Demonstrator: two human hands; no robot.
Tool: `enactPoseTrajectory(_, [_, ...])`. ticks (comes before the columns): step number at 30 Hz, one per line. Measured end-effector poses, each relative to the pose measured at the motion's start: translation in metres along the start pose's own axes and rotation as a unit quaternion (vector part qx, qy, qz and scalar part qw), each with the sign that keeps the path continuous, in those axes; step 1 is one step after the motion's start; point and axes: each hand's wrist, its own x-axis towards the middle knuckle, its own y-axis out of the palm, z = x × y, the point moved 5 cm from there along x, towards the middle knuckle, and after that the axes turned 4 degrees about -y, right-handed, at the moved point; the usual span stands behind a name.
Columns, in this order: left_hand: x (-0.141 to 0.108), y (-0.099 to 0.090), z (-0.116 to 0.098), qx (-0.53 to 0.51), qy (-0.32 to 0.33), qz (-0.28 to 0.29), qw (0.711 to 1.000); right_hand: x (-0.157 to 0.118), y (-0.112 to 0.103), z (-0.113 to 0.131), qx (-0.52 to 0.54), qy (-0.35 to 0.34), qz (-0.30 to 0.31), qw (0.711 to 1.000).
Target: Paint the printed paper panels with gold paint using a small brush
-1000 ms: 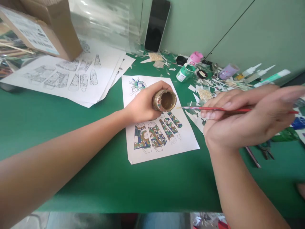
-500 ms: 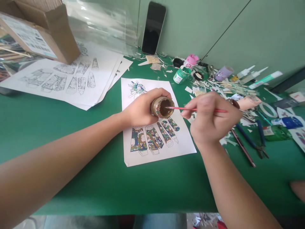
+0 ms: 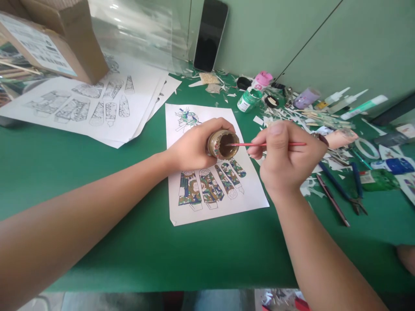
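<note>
brown-stained round paint jar [image 3: 213, 146] is over the far part of the white paper sheet w/ camo-patterned shapes [image 3: 181, 218], tilted, mouth facing right. left hand [image 3: 193, 149] is wrapped round it; right hand [image 3: 280, 157] has fingers pinched on the thin red paintbrush [image 3: 248, 144], tip inside the jar mouth.

risks, my guess: more tilt could run brown paint onto the sheet, b/c it's right under the jar. brush catching the rim could jolt the jar or flick drops; too much paint on the tip could drip en route to the paper. left wrist low over the sheet might smear wet spots, tho can't tell if any are wet. open green paint jar [image 3: 249, 100] on the far side could tip if an arm bumps it.

counts: 1 jar in hand, 1 brush, 1 sheet under it w/ 5 camo shapes visible. far side: 1 open green jar, 1 pink paint jar [image 3: 262, 80], 1 black phone [image 3: 210, 36]. right side: 1 pair of blue-handled pliers [image 3: 356, 203] on the green tabletop [image 3: 129, 242]. far left: 1 brown cardboard box [image 3: 86, 47]; paper scraps, too many to count.
</note>
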Motion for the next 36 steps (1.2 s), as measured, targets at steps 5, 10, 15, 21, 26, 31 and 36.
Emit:
enactPoseTrajectory(5, [0.001, -0.001, -0.001, -0.008, 0.02, -0.008, 1.0, 0.005, -0.008, 0.006, 0.048, -0.05, -0.089, 0.994])
enactPoseTrajectory(10, [0.002, 0.0, 0.003, 0.007, 0.001, -0.012, 1.0, 0.0, 0.001, 0.005, 0.208, 0.036, -0.133, 0.969])
enactPoseTrajectory(15, [0.002, 0.002, 0.004, -0.023, -0.01, -0.05, 0.998, -0.029, 0.03, 0.006, 0.275, 0.15, -0.007, 0.95])
enactPoseTrajectory(21, [0.003, 0.004, 0.005, -0.023, -0.026, -0.085, 0.996, -0.044, 0.033, 0.007, 0.209, 0.143, 0.062, 0.965])
enactPoseTrajectory(26, [0.004, 0.004, 0.005, -0.044, -0.021, -0.083, 0.995, -0.039, 0.033, 0.003, 0.164, 0.113, 0.062, 0.978])
enactPoseTrajectory(31, [0.004, 0.005, 0.004, -0.034, -0.023, -0.076, 0.996, -0.036, 0.035, -0.002, 0.116, 0.132, 0.055, 0.983])
enactPoseTrajectory(36, [0.005, 0.004, 0.008, -0.008, -0.03, -0.095, 0.995, -0.037, 0.037, -0.003, 0.079, 0.133, 0.066, 0.986])
